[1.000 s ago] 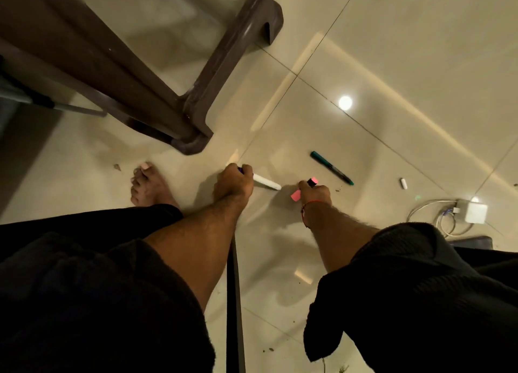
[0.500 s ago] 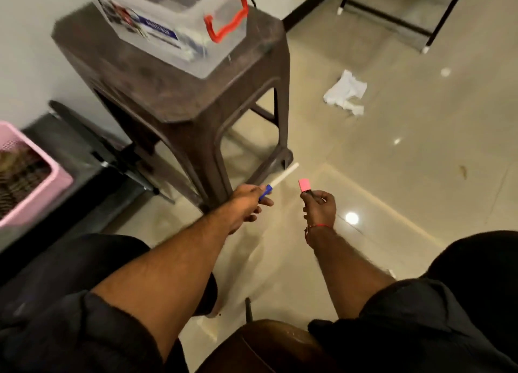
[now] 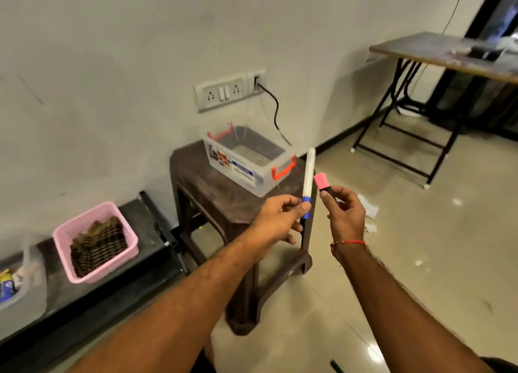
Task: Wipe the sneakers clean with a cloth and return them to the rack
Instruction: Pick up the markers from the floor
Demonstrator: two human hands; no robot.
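My left hand (image 3: pixel 280 218) pinches a white marker with a blue end (image 3: pixel 309 180), held upright in front of the stool. Close to its right, my right hand (image 3: pixel 345 212) holds a short black marker with a pink cap (image 3: pixel 323 182), cap up. Both hands hover in front of a dark brown plastic stool (image 3: pixel 213 201). On the stool stands an open clear plastic box with red handles (image 3: pixel 238 165). A crumpled white cloth (image 3: pixel 370 208) lies on the floor behind my right hand. No sneakers or shoe rack are in view.
A pink basket (image 3: pixel 64 243) with dark brown contents sits on a low black bench (image 3: pixel 145 227) along the wall at left, beside a clear tub (image 3: pixel 25 288). A folding table (image 3: pixel 437 53) stands at back right. A wall socket (image 3: pixel 221 92) with a black cable is above the stool.
The view has risen from the floor to the wall and stool. Both hands picked the markers up off the tiles and raised them to stool-top height.
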